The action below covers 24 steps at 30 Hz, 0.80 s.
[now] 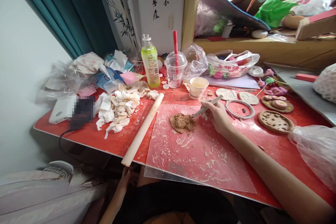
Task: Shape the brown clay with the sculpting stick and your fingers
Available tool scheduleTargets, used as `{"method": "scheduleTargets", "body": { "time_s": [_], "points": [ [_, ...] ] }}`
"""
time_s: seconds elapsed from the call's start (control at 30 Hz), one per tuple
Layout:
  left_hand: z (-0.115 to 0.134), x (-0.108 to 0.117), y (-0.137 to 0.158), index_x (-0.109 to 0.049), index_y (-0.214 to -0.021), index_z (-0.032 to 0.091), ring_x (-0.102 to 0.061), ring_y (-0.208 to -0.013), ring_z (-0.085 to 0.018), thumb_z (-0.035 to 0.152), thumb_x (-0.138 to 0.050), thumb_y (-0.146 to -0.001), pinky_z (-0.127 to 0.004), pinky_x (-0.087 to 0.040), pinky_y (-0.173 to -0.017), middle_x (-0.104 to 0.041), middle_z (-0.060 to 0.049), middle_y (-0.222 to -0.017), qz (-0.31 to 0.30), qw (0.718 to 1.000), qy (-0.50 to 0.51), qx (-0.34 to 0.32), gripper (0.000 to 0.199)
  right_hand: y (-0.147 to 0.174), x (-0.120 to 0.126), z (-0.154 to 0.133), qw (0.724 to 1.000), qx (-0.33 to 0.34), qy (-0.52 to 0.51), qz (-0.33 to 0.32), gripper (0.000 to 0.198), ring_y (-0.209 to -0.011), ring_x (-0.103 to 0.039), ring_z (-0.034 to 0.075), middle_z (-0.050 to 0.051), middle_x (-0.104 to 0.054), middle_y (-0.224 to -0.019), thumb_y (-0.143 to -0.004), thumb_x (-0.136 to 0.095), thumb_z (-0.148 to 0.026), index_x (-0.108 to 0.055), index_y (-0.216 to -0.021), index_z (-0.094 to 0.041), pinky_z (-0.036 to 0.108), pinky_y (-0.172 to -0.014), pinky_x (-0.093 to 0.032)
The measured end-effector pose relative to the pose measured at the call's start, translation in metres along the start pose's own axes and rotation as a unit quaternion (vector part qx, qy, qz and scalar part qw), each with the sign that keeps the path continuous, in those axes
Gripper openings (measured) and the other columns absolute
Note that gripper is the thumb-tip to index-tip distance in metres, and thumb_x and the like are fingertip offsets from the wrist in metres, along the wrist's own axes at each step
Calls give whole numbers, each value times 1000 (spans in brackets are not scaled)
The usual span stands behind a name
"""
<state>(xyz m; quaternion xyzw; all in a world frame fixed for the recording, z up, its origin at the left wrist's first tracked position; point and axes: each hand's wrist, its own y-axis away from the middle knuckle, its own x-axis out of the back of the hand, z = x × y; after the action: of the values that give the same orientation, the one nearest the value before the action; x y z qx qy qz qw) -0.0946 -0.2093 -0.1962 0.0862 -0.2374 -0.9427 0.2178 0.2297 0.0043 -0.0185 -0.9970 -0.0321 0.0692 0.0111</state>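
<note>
Across the near part of the scene spreads the red table (115,145), and on it lies your clear sheet (183,161), streaked with pale scraps, its near edge jutting past the table's rim. Your right forearm (252,150) slants over the sheet from the near right corner toward its far middle. Just left of the sheet, the pin (143,131) lies aslant, its near end at the table's edge.

Your right hand (214,112) sits low over the sheet's far side, fingers curled closely round the tool (208,106) as if round a pen. Your left hand (127,176) is below the table edge, close by the pin's near end; it is partly in shadow, so you cannot tell whether it is spread or holds anything.

The clay slab (172,122) lies flat toward the sheet's far left, with a crumbly heap (183,121) on top. Your tool slopes down to the left, its tip at the heap's right side. The step in hand looks like working those crumbs over the slab; the next move seems to call for a light grip, a low tip and small strokes that keep loose bits on the slab.
</note>
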Motion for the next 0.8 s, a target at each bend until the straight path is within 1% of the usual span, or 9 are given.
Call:
{"method": "scheduleTargets", "body": {
  "time_s": [0.07,0.17,0.23,0.37,0.5,0.57,0.67,0.73,0.8],
  "points": [
    [0,2,0,-45,-77,22,-51,-39,-14,68,-72,-48,-24,-34,-43,-58,4,-54,2,1000,-6,-2,61,0,0,0,1000,3,-2,0,20,-36,-41,6,-3,-51,-46,-75,-60,-28,-48,-63,-17,19,-35,-28],
    [0,3,-2,-44,-77,21,-58,-51,-17,69,-72,-46,-26,-40,-50,-62,2,-61,12,1000,-6,-13,64,0,1,1,1000,3,2,-1,20,-36,-41,7,-3,-50,-46,-76,-59,-28,-48,-62,-17,20,-35,-28],
    [-1,2,-3,-43,-77,21,-60,-57,-18,71,-71,-45,-27,-41,-53,-64,0,-65,14,1000,-10,-16,66,-1,1,2,1000,3,7,-1,21,-36,-42,7,-2,-51,-45,-77,-58,-28,-48,-62,-17,20,-36,-29],
    [-3,2,0,-45,-78,21,-57,-52,-18,73,-68,-50,-28,-39,-52,-64,-1,-66,5,999,-34,-16,63,-1,1,2,1000,3,3,-1,21,-36,-42,7,-3,-51,-45,-77,-58,-28,-48,-62,-17,19,-35,-29],
    [-2,7,1,-47,-77,21,-50,-44,-16,74,-65,-50,-28,-36,-50,-57,2,-53,-2,997,-70,-22,62,-1,0,1,1000,5,-4,-3,20,-36,-42,7,-3,-50,-44,-77,-58,-27,-47,-63,-18,19,-35,-28],
    [2,8,-2,-47,-76,22,-52,-49,-18,75,-64,-50,-29,-40,-54,-55,2,-52,1,995,-91,-28,62,-1,0,1,1000,8,-5,-5,19,-36,-42,7,-3,-51,-46,-77,-59,-27,-48,-64,-17,19,-35,-29],
    [7,8,-6,-46,-74,22,-58,-62,-22,79,-59,-51,-32,-44,-61,-58,-1,-60,5,992,-124,-39,63,0,0,1,1000,8,-2,-5,21,-36,-43,7,-2,-52,-46,-77,-59,-28,-47,-63,-17,19,-35,-29],
    [8,7,-6,-45,-75,22,-59,-64,-22,82,-55,-50,-33,-45,-62,-60,-2,-65,3,988,-150,-39,66,0,0,1,1000,3,1,-3,22,-35,-42,6,-2,-51,-45,-77,-59,-29,-47,-62,-17,19,-34,-28],
    [8,6,-4,-45,-76,21,-59,-62,-22,85,-50,-51,-34,-46,-62,-61,-1,-64,-2,983,-181,-36,68,-1,0,0,1000,-6,-12,0,21,-35,-42,6,-2,-51,-45,-76,-61,-28,-48,-63,-17,19,-34,-29]
  ]
}}
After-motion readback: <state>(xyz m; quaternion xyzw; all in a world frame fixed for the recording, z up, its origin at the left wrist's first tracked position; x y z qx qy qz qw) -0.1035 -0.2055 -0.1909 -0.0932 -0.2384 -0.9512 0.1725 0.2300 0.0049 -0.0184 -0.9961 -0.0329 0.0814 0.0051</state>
